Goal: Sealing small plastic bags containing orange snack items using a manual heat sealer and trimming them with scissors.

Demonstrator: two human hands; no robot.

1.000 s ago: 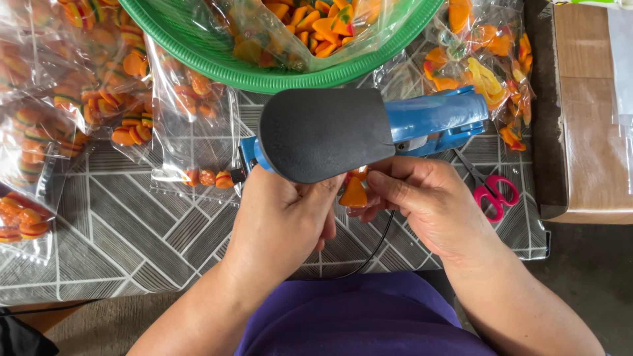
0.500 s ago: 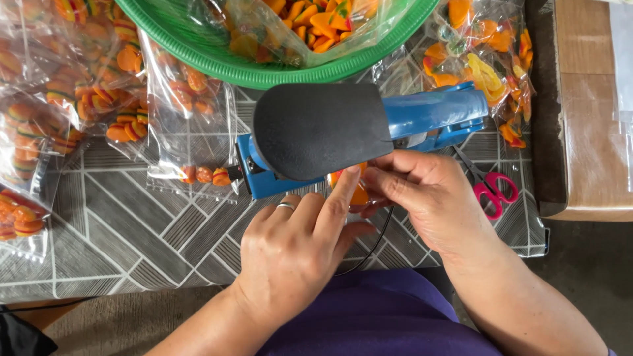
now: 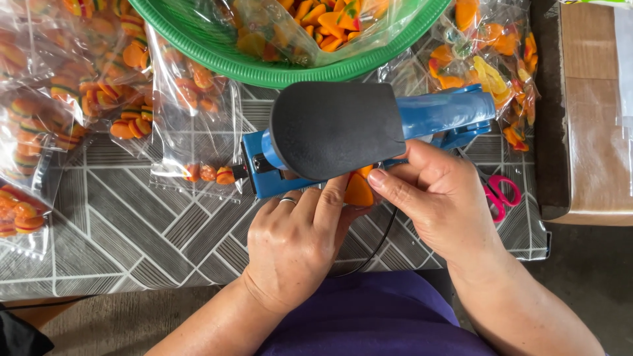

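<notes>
Both your hands meet at the near edge of the blue sealer [image 3: 369,135] — your left hand [image 3: 297,244] and right hand [image 3: 438,198] pinch a small bag of orange candy [image 3: 359,191] under its black pad. Beyond the sealer sits a green basket [image 3: 217,56]; pink scissors [image 3: 501,194] lie right of it.
</notes>
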